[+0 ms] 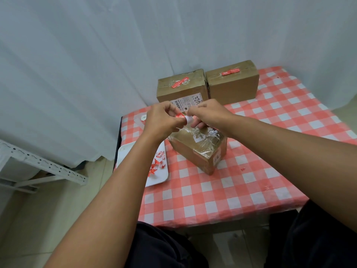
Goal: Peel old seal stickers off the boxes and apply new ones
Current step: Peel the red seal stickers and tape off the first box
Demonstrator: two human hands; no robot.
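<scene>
Head view: red-and-white sticker, seemingly curled, pinched between left hand and right hand above taped box.

Both my forearms reach forward toward twelve o'clock, wrists nearly meeting. Left hand at eleven, fingers curled, pinching something small. Right hand at one, fingers curled, knuckles up.

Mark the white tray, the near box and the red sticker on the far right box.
white tray (pixel 125 151): head view, bare upper part.
near box (pixel 190 154): head view, front side face.
red sticker (pixel 230 71): head view, its middle.
</scene>
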